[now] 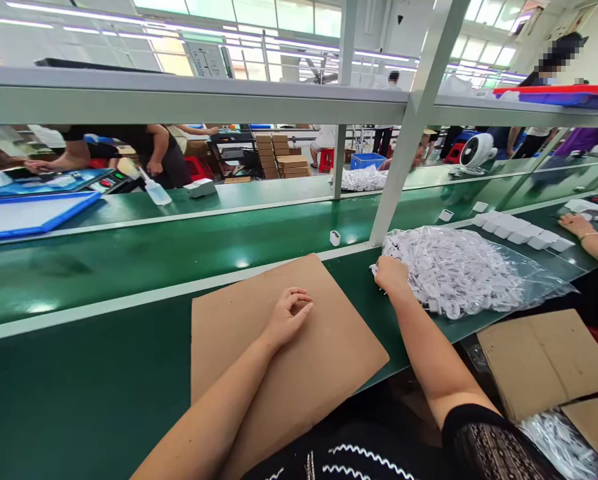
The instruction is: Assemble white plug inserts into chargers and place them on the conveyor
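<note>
At the left edge of the clear plastic bag (541, 280), my right hand (393, 275) bends down with its fingers drawn together. 1 small white piece (373, 269) shows at the fingertips; I cannot tell whether this grip pinches it or only touches it.

Right beside that grip lies the heap of white parts (459, 270), covered by the clear film. Its long axis runs from my right hand off to the right, with the loose end of the bag farthest from me.

Of my 2 hands, the right is clearly nearer the heap. My left hand (289, 317) sits well apart, over the cardboard sheet (339, 353), its fingers half curled, thumb apart, and nothing visible in that grip.

Around the sheet is the green table (89, 400). Farther out, 1 white housing (335, 238) stands beyond the sheet, and a row of white blocks (521, 231) lies past the heap.
</note>
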